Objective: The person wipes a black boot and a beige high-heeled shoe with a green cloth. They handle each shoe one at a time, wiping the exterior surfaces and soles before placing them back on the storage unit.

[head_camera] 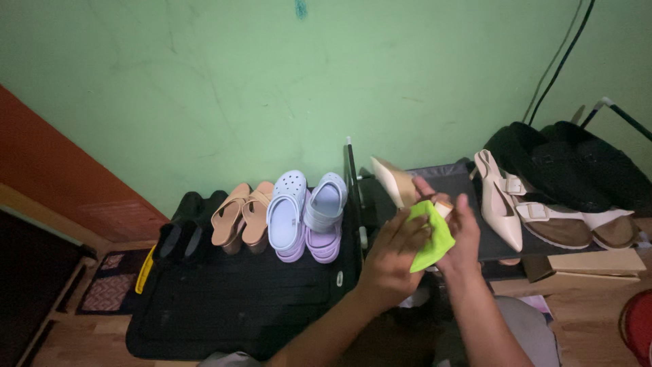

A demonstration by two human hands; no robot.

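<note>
**Green cloth against a beige shoe**

The left hand [390, 261] closes its fingers on a bright green cloth [429, 234], pressing it to a beige pointed shoe [396, 180]. The right hand [460, 234] grips that shoe near the heel, fingers curled. Both hover before a dark rack shelf [454, 182]. Left, lilac clogs [305, 214] and tan sandals [241, 214] stand on a black mat [231, 306].

Your left hand [390, 261] and right hand [462, 238] meet around a cloth [431, 238], with a shoe [394, 180] just beyond them. Left of your hands, clogs [305, 214], sandals [241, 216] and boots [187, 228] stand on a mat [231, 306]. Right of your hands, more shoes [536, 211] sit on a rack shelf [448, 178].
</note>
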